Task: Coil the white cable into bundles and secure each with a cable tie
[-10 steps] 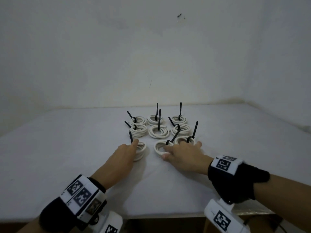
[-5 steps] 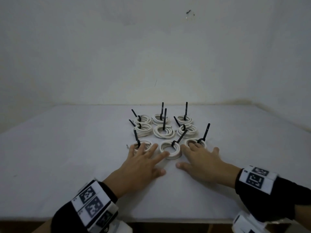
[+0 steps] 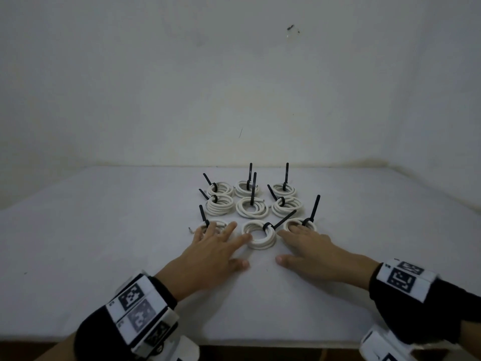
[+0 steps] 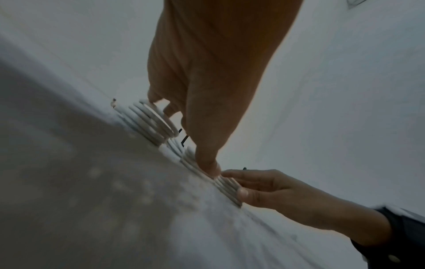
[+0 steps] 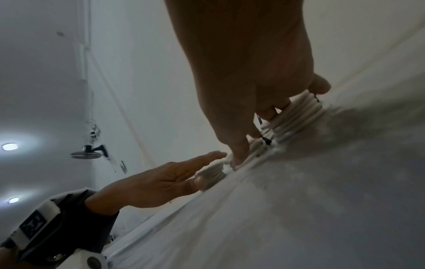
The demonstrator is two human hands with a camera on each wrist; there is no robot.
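Observation:
Several white cable coils, each bound with a black cable tie, sit in three rows on the white table [image 3: 104,256]. My left hand [image 3: 208,254] lies flat with spread, straight fingers over the front left coil [image 3: 217,225], its index tip touching the front middle coil [image 3: 259,235]. My right hand [image 3: 315,252] lies flat too, fingers resting on the front right coil [image 3: 309,225]. In the left wrist view my fingers [image 4: 207,160] press on the coils [image 4: 151,122]. The right wrist view shows fingers [image 5: 239,151] on a coil [image 5: 299,114]. Neither hand grips anything.
Two further rows of tied coils [image 3: 251,207] stand behind the front row, tie tails pointing up. A white wall [image 3: 234,87] rises behind the table. The table's front edge [image 3: 260,343] runs just below my wrists. A wall fan [image 5: 88,152] shows in the right wrist view.
Both hands went from curled on the front coils to lying flat and spread over them, and drew back slightly toward me. The coils stay in their rows.

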